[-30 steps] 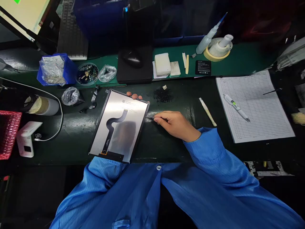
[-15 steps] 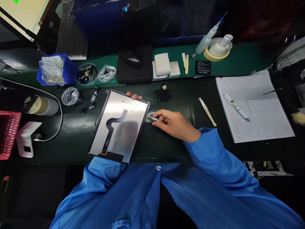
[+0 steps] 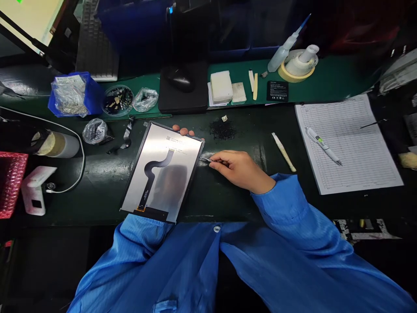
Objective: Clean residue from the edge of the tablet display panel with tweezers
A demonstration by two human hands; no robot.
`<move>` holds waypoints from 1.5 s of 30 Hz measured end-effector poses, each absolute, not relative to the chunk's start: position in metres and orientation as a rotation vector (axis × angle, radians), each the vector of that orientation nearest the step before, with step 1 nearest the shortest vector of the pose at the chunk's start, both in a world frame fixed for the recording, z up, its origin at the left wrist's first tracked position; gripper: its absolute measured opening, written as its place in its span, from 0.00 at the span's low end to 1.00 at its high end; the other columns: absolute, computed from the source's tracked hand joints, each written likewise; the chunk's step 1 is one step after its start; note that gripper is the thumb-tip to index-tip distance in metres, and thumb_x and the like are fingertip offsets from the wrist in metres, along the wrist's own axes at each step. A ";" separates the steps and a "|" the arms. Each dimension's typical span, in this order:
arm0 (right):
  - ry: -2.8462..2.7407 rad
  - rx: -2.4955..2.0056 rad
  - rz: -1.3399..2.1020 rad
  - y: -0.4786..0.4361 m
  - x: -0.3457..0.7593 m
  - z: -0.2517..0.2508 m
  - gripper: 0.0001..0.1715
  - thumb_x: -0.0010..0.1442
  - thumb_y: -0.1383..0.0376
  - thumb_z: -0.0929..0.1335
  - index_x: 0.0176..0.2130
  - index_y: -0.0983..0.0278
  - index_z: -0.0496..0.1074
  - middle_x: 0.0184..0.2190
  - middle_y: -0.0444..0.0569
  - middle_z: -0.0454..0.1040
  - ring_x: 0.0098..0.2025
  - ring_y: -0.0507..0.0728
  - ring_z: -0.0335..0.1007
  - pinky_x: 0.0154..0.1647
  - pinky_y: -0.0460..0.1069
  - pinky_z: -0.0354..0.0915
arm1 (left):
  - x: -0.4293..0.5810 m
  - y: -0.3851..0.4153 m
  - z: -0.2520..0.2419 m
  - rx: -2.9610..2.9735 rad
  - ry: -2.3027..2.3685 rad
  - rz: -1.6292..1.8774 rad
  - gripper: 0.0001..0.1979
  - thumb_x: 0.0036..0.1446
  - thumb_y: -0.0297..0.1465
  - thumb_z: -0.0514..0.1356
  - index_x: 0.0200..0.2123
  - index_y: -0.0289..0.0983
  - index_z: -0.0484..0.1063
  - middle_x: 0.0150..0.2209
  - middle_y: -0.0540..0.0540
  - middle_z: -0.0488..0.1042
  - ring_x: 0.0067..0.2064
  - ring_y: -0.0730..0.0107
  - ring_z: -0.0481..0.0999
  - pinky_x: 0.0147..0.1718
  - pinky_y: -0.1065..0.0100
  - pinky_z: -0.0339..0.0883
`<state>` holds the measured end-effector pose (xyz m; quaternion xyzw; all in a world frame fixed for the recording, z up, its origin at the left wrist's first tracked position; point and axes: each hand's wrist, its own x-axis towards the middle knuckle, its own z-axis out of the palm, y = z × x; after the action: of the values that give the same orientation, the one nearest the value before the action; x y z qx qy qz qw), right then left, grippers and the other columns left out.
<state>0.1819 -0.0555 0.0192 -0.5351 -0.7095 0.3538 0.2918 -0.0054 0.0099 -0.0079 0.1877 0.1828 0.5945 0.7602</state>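
A silver display panel [image 3: 177, 174] with a black flex cable [image 3: 153, 174] down its back is held tilted above the dark bench. My left hand [image 3: 184, 130] is under it; only its fingertips show, curled over the far edge. My right hand [image 3: 239, 168] is closed in a pinch on thin metal tweezers [image 3: 206, 159], whose tip touches the panel's right edge.
A pile of black scraps [image 3: 222, 129] lies behind the panel. A white spudger [image 3: 284, 152], a printed form [image 3: 348, 143] with a pen [image 3: 322, 146], tape roll [image 3: 295, 71], blue parts bin [image 3: 70, 93], bagged parts [image 3: 95, 130] and a black mouse pad [image 3: 184, 87] surround it.
My right hand briefly drew the tweezers back, showing more of them, then closed in again on the panel's right edge. The panel stays held in place.
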 end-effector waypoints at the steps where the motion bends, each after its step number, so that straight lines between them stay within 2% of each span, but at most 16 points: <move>1: -1.906 -1.415 0.921 -0.055 0.182 0.020 0.10 0.67 0.63 0.67 0.40 0.60 0.80 0.36 0.47 0.81 0.39 0.56 0.76 0.40 0.50 0.67 | -0.005 0.010 -0.010 0.348 0.321 1.298 0.22 0.57 0.49 0.59 0.46 0.39 0.67 0.41 0.50 0.69 0.45 0.69 0.74 0.48 0.55 0.74; 3: -1.901 -1.431 0.943 -0.055 0.182 0.020 0.12 0.69 0.62 0.66 0.40 0.61 0.80 0.35 0.47 0.80 0.37 0.56 0.75 0.39 0.51 0.67 | -0.005 0.010 -0.014 0.252 0.185 1.296 0.22 0.56 0.46 0.61 0.47 0.38 0.67 0.41 0.50 0.69 0.45 0.66 0.75 0.48 0.52 0.75; 7: -1.814 -1.493 1.055 -0.056 0.182 0.018 0.10 0.64 0.60 0.71 0.44 0.61 0.78 0.29 0.42 0.77 0.27 0.51 0.70 0.30 0.48 0.63 | -0.005 0.011 -0.019 0.240 0.113 1.313 0.27 0.49 0.46 0.65 0.47 0.38 0.66 0.40 0.50 0.70 0.45 0.64 0.76 0.46 0.51 0.76; 10: -1.853 -1.444 0.961 -0.056 0.183 0.016 0.07 0.65 0.62 0.70 0.41 0.61 0.79 0.34 0.45 0.80 0.33 0.53 0.74 0.35 0.49 0.65 | -0.005 0.010 -0.013 0.253 0.150 1.291 0.27 0.48 0.45 0.67 0.47 0.38 0.65 0.41 0.50 0.70 0.46 0.65 0.75 0.48 0.51 0.76; 12: -1.891 -1.419 0.903 -0.056 0.183 0.016 0.10 0.68 0.62 0.67 0.39 0.61 0.79 0.37 0.46 0.81 0.38 0.54 0.75 0.40 0.50 0.66 | -0.004 0.008 -0.006 0.240 0.193 1.291 0.29 0.46 0.45 0.69 0.47 0.37 0.65 0.40 0.50 0.69 0.45 0.66 0.74 0.47 0.54 0.77; 17: -1.810 -1.484 1.039 -0.056 0.182 0.015 0.08 0.64 0.60 0.71 0.42 0.61 0.78 0.29 0.42 0.77 0.28 0.52 0.71 0.32 0.49 0.64 | -0.001 0.009 0.000 0.205 0.257 1.327 0.35 0.37 0.49 0.73 0.43 0.38 0.64 0.36 0.51 0.68 0.39 0.68 0.74 0.39 0.58 0.77; 19: -1.806 -1.476 1.022 -0.056 0.182 0.014 0.08 0.62 0.61 0.72 0.41 0.61 0.78 0.31 0.43 0.78 0.29 0.52 0.72 0.32 0.49 0.64 | -0.002 0.009 -0.003 0.229 0.226 1.322 0.34 0.39 0.49 0.71 0.44 0.38 0.64 0.38 0.51 0.69 0.41 0.67 0.74 0.42 0.56 0.77; 21: -1.851 -1.441 0.959 -0.056 0.183 0.016 0.06 0.64 0.62 0.70 0.39 0.60 0.79 0.35 0.45 0.80 0.34 0.54 0.74 0.36 0.49 0.66 | -0.004 0.009 -0.008 0.255 0.198 1.300 0.33 0.42 0.49 0.69 0.46 0.38 0.65 0.40 0.50 0.69 0.44 0.66 0.74 0.46 0.53 0.77; 23: -1.886 -1.417 0.926 -0.055 0.183 0.018 0.09 0.67 0.63 0.68 0.38 0.60 0.79 0.36 0.46 0.80 0.38 0.55 0.75 0.40 0.50 0.67 | -0.005 0.008 -0.012 0.270 0.171 1.285 0.32 0.43 0.48 0.69 0.48 0.38 0.65 0.42 0.49 0.69 0.46 0.65 0.74 0.49 0.51 0.75; 29: -1.795 -1.484 1.035 -0.056 0.183 0.019 0.08 0.63 0.61 0.72 0.42 0.61 0.79 0.29 0.42 0.77 0.27 0.52 0.70 0.30 0.48 0.64 | -0.006 0.014 -0.027 0.278 0.079 1.290 0.23 0.54 0.45 0.63 0.48 0.39 0.66 0.42 0.48 0.70 0.46 0.64 0.76 0.49 0.50 0.75; 31: -1.835 -1.436 0.967 -0.055 0.183 0.017 0.06 0.64 0.62 0.71 0.41 0.61 0.79 0.33 0.45 0.79 0.32 0.53 0.73 0.34 0.49 0.66 | -0.007 0.016 -0.033 0.312 0.035 1.270 0.24 0.54 0.46 0.63 0.49 0.39 0.66 0.43 0.48 0.70 0.48 0.63 0.76 0.50 0.49 0.75; 34: -1.913 -1.390 0.885 -0.055 0.185 0.017 0.11 0.68 0.62 0.67 0.39 0.61 0.80 0.36 0.47 0.81 0.38 0.55 0.75 0.40 0.50 0.67 | -0.008 0.016 -0.036 0.322 0.003 1.258 0.26 0.54 0.47 0.62 0.51 0.38 0.66 0.44 0.47 0.70 0.50 0.62 0.75 0.53 0.48 0.73; 38: -1.852 -1.468 1.003 -0.056 0.185 0.016 0.10 0.66 0.60 0.69 0.43 0.60 0.79 0.29 0.43 0.77 0.29 0.52 0.71 0.33 0.49 0.65 | -0.007 0.013 -0.029 0.294 0.043 1.283 0.27 0.52 0.47 0.63 0.50 0.38 0.65 0.43 0.47 0.69 0.48 0.64 0.74 0.51 0.48 0.74; 40: -1.828 -1.481 1.012 -0.056 0.185 0.014 0.10 0.63 0.60 0.72 0.44 0.60 0.79 0.30 0.43 0.78 0.28 0.52 0.70 0.32 0.48 0.64 | -0.007 0.012 -0.025 0.286 0.067 1.293 0.26 0.53 0.48 0.63 0.49 0.38 0.65 0.42 0.47 0.69 0.47 0.64 0.74 0.50 0.48 0.74; 43: -1.876 -1.426 0.936 -0.055 0.185 0.015 0.08 0.65 0.61 0.69 0.41 0.60 0.80 0.37 0.46 0.81 0.37 0.55 0.75 0.39 0.50 0.67 | -0.008 0.011 -0.021 0.257 0.087 1.260 0.22 0.58 0.47 0.58 0.48 0.38 0.66 0.42 0.46 0.69 0.47 0.64 0.74 0.50 0.49 0.74; 45: -1.908 -1.412 0.927 -0.055 0.185 0.016 0.12 0.68 0.61 0.66 0.40 0.60 0.80 0.38 0.47 0.81 0.40 0.56 0.76 0.42 0.51 0.68 | -0.009 0.011 -0.020 0.244 0.091 1.239 0.19 0.61 0.46 0.54 0.48 0.40 0.66 0.42 0.46 0.69 0.48 0.65 0.73 0.52 0.50 0.73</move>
<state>0.1847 -0.0545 0.0163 -0.5297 -0.7162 0.3479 0.2923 -0.0092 0.0106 -0.0205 0.1139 0.0424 0.5788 0.8064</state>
